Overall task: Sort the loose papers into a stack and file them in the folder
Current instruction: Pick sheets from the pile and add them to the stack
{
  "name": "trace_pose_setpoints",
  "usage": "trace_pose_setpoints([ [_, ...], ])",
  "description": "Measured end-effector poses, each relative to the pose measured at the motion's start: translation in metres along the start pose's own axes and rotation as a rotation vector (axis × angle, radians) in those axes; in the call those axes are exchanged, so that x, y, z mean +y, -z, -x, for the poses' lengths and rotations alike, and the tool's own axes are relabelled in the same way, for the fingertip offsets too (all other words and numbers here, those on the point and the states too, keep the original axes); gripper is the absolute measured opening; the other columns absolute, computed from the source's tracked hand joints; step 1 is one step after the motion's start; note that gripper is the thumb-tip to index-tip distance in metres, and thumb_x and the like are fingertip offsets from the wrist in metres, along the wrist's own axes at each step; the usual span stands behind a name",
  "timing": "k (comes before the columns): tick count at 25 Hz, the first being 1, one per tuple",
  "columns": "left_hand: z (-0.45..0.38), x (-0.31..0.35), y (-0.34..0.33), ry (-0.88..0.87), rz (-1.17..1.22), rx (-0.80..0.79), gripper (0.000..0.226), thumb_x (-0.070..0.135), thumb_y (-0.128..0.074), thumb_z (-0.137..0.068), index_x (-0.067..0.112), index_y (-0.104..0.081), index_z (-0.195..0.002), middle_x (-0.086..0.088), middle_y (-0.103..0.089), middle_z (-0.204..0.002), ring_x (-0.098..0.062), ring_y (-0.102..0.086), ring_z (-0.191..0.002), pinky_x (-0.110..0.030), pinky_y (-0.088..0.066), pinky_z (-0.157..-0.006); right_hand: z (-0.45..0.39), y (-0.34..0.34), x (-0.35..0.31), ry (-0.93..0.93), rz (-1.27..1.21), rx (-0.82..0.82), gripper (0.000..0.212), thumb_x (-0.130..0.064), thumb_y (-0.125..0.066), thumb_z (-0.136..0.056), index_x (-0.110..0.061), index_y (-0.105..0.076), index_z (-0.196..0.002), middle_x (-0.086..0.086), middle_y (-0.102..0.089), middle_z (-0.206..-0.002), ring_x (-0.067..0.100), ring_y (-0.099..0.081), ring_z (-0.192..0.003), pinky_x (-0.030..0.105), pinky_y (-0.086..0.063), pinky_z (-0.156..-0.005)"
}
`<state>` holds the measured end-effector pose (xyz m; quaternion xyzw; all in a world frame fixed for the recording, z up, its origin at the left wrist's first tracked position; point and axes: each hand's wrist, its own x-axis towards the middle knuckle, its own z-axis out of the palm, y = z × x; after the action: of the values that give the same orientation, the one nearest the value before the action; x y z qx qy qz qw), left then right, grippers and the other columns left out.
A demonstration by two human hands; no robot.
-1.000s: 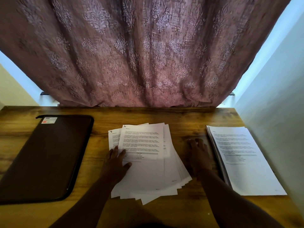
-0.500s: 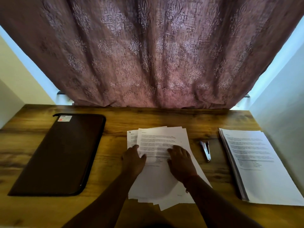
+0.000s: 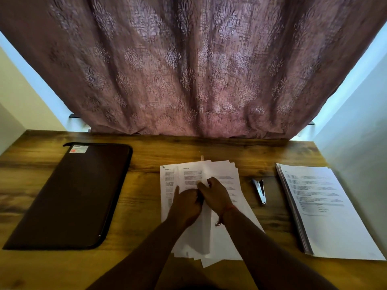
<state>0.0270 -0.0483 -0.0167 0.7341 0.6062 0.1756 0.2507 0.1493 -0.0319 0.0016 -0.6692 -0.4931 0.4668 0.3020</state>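
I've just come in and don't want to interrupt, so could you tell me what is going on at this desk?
A person is sorting printed sheets on a wooden desk. Both hands meet over the fanned loose papers in the middle: the left hand and right hand are lifting the top sheet. A neater stack lies to the right, a stapler between them. The dark folder on the left is closed.

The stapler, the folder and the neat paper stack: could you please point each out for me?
stapler [image 3: 259, 191], head view, middle of its metal body.
folder [image 3: 79, 195], head view, centre of its dark cover.
neat paper stack [image 3: 326, 206], head view, top sheet's middle.
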Motion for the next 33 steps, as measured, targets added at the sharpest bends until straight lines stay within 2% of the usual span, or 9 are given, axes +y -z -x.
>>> trace_pose_setpoints([
  [2,0.000,-0.005,-0.006,0.007,0.128,-0.080,0.029,0.028,-0.044,-0.104,0.024,-0.063,-0.125,0.003,-0.063,-0.132,-0.015,-0.055,-0.124,-0.034,-0.031,-0.116,-0.002,0.002,0.002,-0.059,0.083,0.070,0.029,-0.016,-0.057,-0.096,-0.017,-0.058,-0.124,0.004,-0.063,-0.125,0.023,-0.059,-0.117,0.037,-0.048,-0.100],
  [4,-0.001,-0.015,-0.009,0.060,0.126,-0.011,0.025,0.022,-0.052,-0.100,0.020,-0.066,-0.121,0.001,-0.065,-0.128,-0.016,-0.060,-0.117,-0.031,-0.044,-0.107,0.000,0.005,0.007,-0.065,0.130,0.172,0.033,-0.010,-0.056,-0.094,-0.016,-0.052,-0.126,0.007,-0.063,-0.123,0.025,-0.062,-0.113,0.040,-0.053,-0.097],
  [7,-0.005,-0.028,-0.009,0.196,0.087,0.076,0.027,0.019,-0.061,-0.095,0.014,-0.064,-0.121,-0.002,-0.065,-0.126,-0.023,-0.063,-0.115,-0.035,-0.052,-0.100,0.007,0.006,0.014,0.093,0.239,0.254,0.047,-0.012,-0.055,-0.095,-0.025,-0.036,-0.136,0.003,-0.062,-0.119,0.021,-0.065,-0.106,0.042,-0.058,-0.089],
  [10,-0.006,-0.030,-0.008,0.346,0.146,0.087,0.029,0.020,-0.062,-0.094,0.011,-0.058,-0.121,-0.006,-0.062,-0.124,-0.026,-0.061,-0.114,-0.040,-0.054,-0.098,0.010,0.000,0.023,0.237,0.533,0.192,0.072,-0.012,-0.055,-0.095,-0.030,-0.018,-0.154,0.005,-0.054,-0.123,0.020,-0.062,-0.106,0.040,-0.056,-0.093],
  [13,-0.008,-0.031,-0.011,0.396,0.149,0.107,0.032,0.024,-0.063,-0.093,0.012,-0.057,-0.122,-0.008,-0.062,-0.124,-0.027,-0.060,-0.112,-0.043,-0.055,-0.096,0.008,-0.006,0.024,0.231,0.643,0.142,0.058,-0.012,-0.054,-0.096,-0.024,-0.034,-0.149,0.007,-0.054,-0.133,0.024,-0.058,-0.118,0.038,-0.050,-0.100],
  [16,-0.010,-0.031,-0.012,0.428,0.168,0.111,0.032,0.026,-0.063,-0.091,0.014,-0.059,-0.121,-0.007,-0.064,-0.123,-0.028,-0.063,-0.111,-0.043,-0.057,-0.092,0.006,-0.006,0.024,0.216,0.619,0.144,0.041,-0.010,-0.056,-0.095,-0.016,-0.051,-0.135,0.007,-0.059,-0.129,0.023,-0.058,-0.118,0.035,-0.048,-0.102],
  [22,-0.012,-0.028,-0.008,0.453,0.188,0.136,0.026,0.027,-0.060,-0.095,0.014,-0.063,-0.118,-0.006,-0.067,-0.121,-0.027,-0.066,-0.108,-0.040,-0.057,-0.091,0.008,-0.007,0.022,0.174,0.599,0.147,0.040,-0.008,-0.054,-0.095,-0.015,-0.052,-0.134,0.007,-0.057,-0.132,0.024,-0.055,-0.123,0.037,-0.044,-0.106],
  [29,-0.003,-0.031,-0.007,0.235,-0.226,0.138,0.032,0.036,-0.051,-0.098,0.017,-0.053,-0.122,-0.005,-0.057,-0.126,-0.023,-0.056,-0.115,-0.037,-0.051,-0.099,0.012,-0.007,0.017,0.127,0.577,0.114,0.038,-0.013,-0.056,-0.095,-0.016,-0.052,-0.132,0.006,-0.057,-0.132,0.025,-0.055,-0.123,0.039,-0.046,-0.105],
  [33,0.000,-0.029,-0.004,0.188,-0.180,0.120,0.027,0.035,-0.049,-0.099,0.016,-0.057,-0.116,-0.004,-0.059,-0.120,-0.022,-0.057,-0.112,-0.035,-0.050,-0.100,0.010,-0.008,0.018,0.115,0.536,0.106,0.031,-0.023,-0.055,-0.098,-0.016,-0.055,-0.128,0.004,-0.060,-0.128,0.023,-0.057,-0.120,0.035,-0.049,-0.102],
])
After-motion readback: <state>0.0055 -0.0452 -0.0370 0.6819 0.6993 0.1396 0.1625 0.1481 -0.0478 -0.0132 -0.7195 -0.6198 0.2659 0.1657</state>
